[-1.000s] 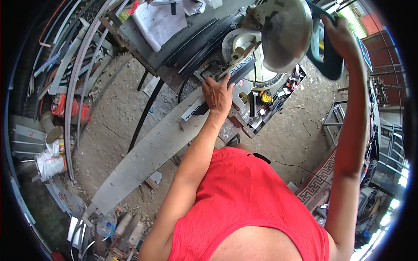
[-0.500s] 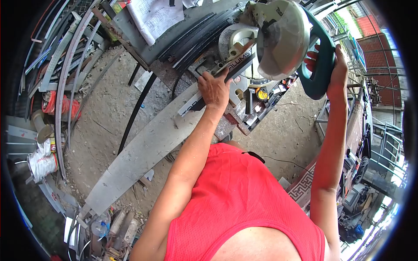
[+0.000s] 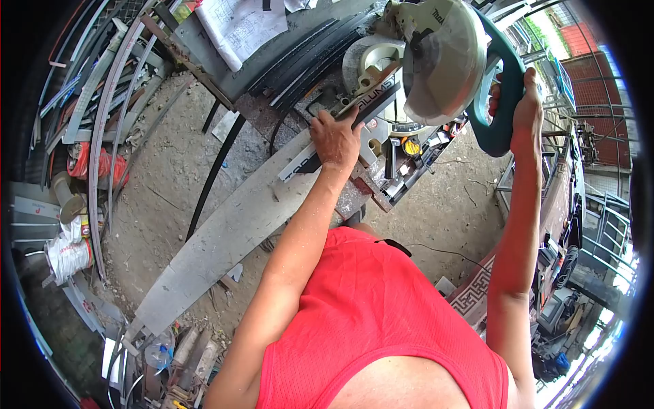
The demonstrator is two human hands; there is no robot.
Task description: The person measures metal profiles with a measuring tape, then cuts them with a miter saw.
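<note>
A miter saw (image 3: 443, 65) with a clear guard and a dark green loop handle (image 3: 503, 126) stands at the upper middle. My right hand (image 3: 526, 105) is wrapped round that handle, its fingertips showing through the loop. Lower left of the blade guard, my left hand (image 3: 336, 138) presses a dark profile with white lettering (image 3: 379, 99) against the saw's fence. The profile's near end sticks out below my left hand, over a long grey metal sheet (image 3: 225, 235). A yellow tape measure (image 3: 411, 146) lies beside the saw base.
Black strips (image 3: 306, 58) and a paper drawing (image 3: 245, 31) lie on the bench beyond the left hand. Long metal profiles (image 3: 102, 136) are heaped at the left. Scraps and a plastic bottle (image 3: 158, 352) lie at lower left. A cable crosses the dirt floor.
Both hands keep their grips in nearly the same places. The fingers of my right hand have shifted slightly inside the handle loop.
</note>
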